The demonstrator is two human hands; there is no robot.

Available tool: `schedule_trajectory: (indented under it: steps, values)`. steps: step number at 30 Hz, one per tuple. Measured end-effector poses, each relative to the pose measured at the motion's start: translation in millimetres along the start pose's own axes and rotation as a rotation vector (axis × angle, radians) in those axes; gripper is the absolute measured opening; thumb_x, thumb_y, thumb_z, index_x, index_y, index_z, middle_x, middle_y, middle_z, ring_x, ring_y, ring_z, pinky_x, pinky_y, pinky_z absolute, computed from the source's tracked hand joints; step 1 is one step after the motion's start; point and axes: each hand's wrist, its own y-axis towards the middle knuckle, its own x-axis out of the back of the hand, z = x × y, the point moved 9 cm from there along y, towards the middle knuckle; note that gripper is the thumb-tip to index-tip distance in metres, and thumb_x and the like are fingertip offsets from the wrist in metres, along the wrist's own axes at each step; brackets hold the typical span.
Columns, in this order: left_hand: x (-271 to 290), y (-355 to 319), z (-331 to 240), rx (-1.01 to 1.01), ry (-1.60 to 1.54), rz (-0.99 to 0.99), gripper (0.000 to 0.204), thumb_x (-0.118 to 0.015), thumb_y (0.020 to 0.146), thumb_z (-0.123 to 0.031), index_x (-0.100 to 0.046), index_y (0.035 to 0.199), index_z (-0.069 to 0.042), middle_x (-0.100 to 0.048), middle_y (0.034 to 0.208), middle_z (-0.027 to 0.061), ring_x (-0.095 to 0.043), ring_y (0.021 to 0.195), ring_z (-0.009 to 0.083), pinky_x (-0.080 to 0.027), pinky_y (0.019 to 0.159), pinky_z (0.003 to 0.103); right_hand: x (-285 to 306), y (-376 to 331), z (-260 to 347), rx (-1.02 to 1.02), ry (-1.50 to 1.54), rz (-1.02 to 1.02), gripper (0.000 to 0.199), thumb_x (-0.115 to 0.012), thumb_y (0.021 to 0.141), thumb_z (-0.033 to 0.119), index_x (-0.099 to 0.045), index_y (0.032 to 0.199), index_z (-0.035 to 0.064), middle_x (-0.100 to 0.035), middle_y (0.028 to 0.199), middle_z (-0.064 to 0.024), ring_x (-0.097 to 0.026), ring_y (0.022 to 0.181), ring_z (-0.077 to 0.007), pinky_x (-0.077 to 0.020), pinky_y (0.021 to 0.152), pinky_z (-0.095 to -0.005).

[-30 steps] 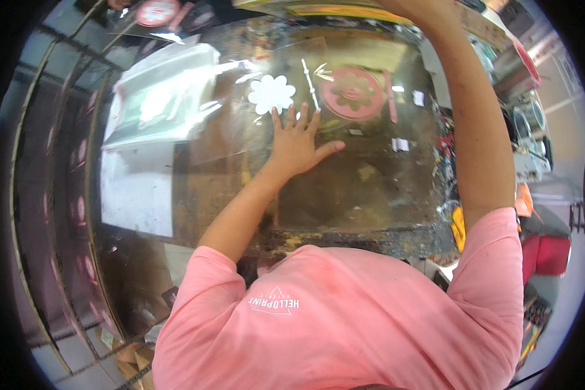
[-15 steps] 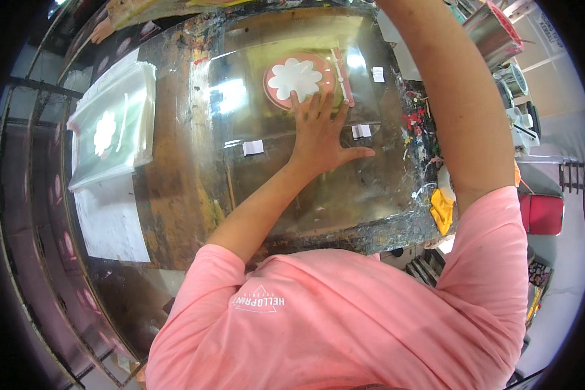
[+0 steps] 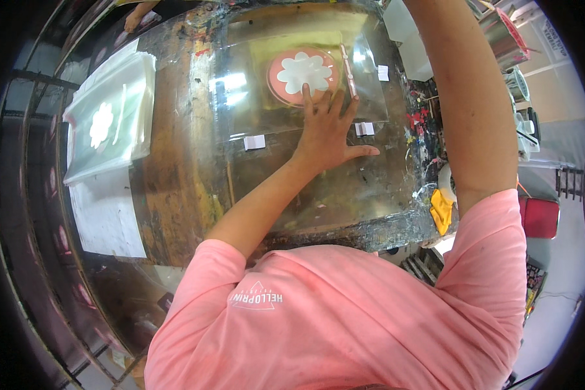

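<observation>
Transparent sheet [image 3: 292,97]: lies flat on the tabletop [image 3: 175,162] in the upper centre of the frame, over a yellowish panel and a red disc with a white flower shape [image 3: 303,73].
Left hand [image 3: 328,130]: spread wide and pressed palm-down on the sheet, fingertips touching the lower edge of the red disc; it grips nothing.
Right hand: out of view; the arm runs up the right side of the frame past its upper edge, so I cannot tell whether it is wide, narrow or holding something.
Change over the last second: the red disc and the left hand have shifted from upper centre-right toward the centre of the frame. The hand's flat pose on the sheet is the same, so most of the shift looks like head motion.
Meaning for the work: judged from the steady flat palm, the sheet is being held down over the flower print, with no lifting begun.
Tape tabs [image 3: 254,142]: small white pieces at the sheet's lower edge, one to the left of the hand and one [image 3: 364,128] just beside it on the right.
Stack of clear sleeves [image 3: 110,127]: left of the frame, well apart, with a white flower print on top.
Yellow rag [image 3: 441,209]: at the tabletop's lower right corner.
</observation>
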Motion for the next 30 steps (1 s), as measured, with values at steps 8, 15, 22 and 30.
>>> schedule_trajectory:
  steps: [8, 15, 22, 30]
  values:
    - [154.0, -8.1, 112.6, 0.673, -0.803, -0.413, 0.077, -0.094, 0.08, -0.028, -0.059, 0.143, 0.001, -0.074, 0.109, 0.0102, -0.071, 0.098, 0.0189, -0.057, 0.088, 0.036, -7.7, -31.3, 9.8, 0.02, 0.122, 0.108, 0.082, -0.04, 0.103, 0.072, -0.068, 0.116, -0.0034, -0.067, 0.073, -0.0121, -0.065, 0.068, -0.0237, -0.0522, 0.066, -0.0443]
    - [229.6, -36.4, 140.4, 0.569, -1.032, -0.464, 0.064, -0.09, 0.089, -0.025, -0.058, 0.136, 0.004, -0.073, 0.105, 0.0087, -0.067, 0.091, 0.0136, -0.055, 0.083, 0.027, -2.2, -112.0, 46.8, 0.107, 0.085, -0.075, 0.069, -0.061, 0.099, 0.061, -0.067, 0.113, -0.0057, -0.068, 0.076, -0.0204, -0.068, 0.077, -0.0355, -0.0514, 0.075, -0.0486]
    - [115.3, -37.8, 57.6, 0.32, -0.245, -0.119, 0.058, -0.064, 0.104, -0.047, -0.06, 0.142, -0.004, -0.055, 0.153, 0.0178, -0.049, 0.145, 0.0341, -0.028, 0.125, 0.057, -0.7, -79.6, 30.6, 0.067, 0.131, -0.067, 0.062, -0.062, 0.099, 0.057, -0.068, 0.109, -0.0043, -0.071, 0.078, -0.023, -0.071, 0.08, -0.0396, -0.0534, 0.078, -0.0505]
    - [21.3, -63.0, -0.1, 0.001, -0.002, 0.215, 0.097, -0.051, 0.095, -0.079, -0.049, 0.157, -0.004, -0.039, 0.167, 0.0211, -0.027, 0.158, 0.0442, -0.012, 0.13, 0.062, 3.1, -48.8, 18.8, 0.027, 0.173, -0.006, 0.074, -0.052, 0.1, 0.064, -0.072, 0.105, -0.0078, -0.075, 0.084, -0.0258, -0.075, 0.085, -0.0403, -0.0567, 0.078, -0.0511]
